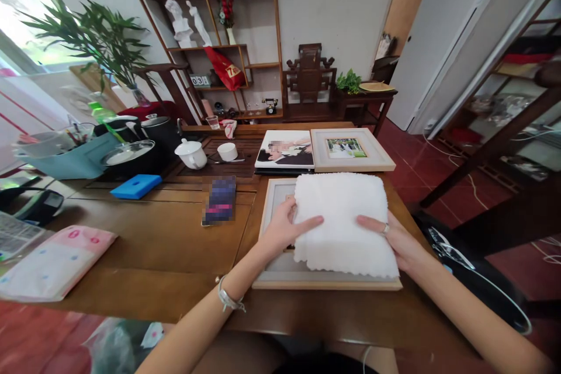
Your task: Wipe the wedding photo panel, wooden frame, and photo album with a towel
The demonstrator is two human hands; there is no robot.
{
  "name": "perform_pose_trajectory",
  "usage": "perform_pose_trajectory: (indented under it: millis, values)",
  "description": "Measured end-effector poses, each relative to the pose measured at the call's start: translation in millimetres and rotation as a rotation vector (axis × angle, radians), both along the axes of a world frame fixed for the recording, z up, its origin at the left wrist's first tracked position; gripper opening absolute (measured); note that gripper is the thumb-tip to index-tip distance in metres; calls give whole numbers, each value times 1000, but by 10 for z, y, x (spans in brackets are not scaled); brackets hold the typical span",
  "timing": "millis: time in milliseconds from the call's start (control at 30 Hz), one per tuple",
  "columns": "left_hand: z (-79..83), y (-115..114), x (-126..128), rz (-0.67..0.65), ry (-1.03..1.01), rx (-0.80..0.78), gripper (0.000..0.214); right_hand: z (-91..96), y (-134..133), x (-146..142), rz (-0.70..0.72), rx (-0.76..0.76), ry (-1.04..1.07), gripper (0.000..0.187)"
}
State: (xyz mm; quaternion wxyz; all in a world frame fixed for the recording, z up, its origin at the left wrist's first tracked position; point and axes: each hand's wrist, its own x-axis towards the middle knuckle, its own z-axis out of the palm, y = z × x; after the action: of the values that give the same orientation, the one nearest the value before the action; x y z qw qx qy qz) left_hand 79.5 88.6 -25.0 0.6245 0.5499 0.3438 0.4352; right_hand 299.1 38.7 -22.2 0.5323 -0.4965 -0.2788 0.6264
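Note:
A folded white towel (340, 223) lies on top of a light wooden picture frame (275, 269) at the near edge of the wooden table (166, 245). My left hand (284, 232) rests at the towel's left edge, index finger stretched across the cloth and thumb up by the frame. My right hand (394, 239), with a ring, lies flat on the towel's right side, fingers extended. Neither hand grips anything.
Beyond lie a photo print (286, 151) and a second framed picture (350, 149). A white teapot (191, 153), cup (227, 152), blue block (135, 186), pots and a pink cloth pack (52, 260) sit to the left. Shelves and a chair stand behind.

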Motion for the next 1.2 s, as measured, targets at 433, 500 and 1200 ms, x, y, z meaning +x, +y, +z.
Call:
perform_pose_trajectory:
  millis: [433, 500, 1200]
  values:
    - [45, 126, -454, 306, 329, 89, 45, 66, 41, 151, -164, -115, 101, 54]
    - [-3, 99, -662, 385, 425, 13, 45, 5, 99, 195, -250, -66, 78, 49]
    - [-176, -156, -510, 229, 63, -293, 73, -249, 112, 234, -349, 114, -91, 53]
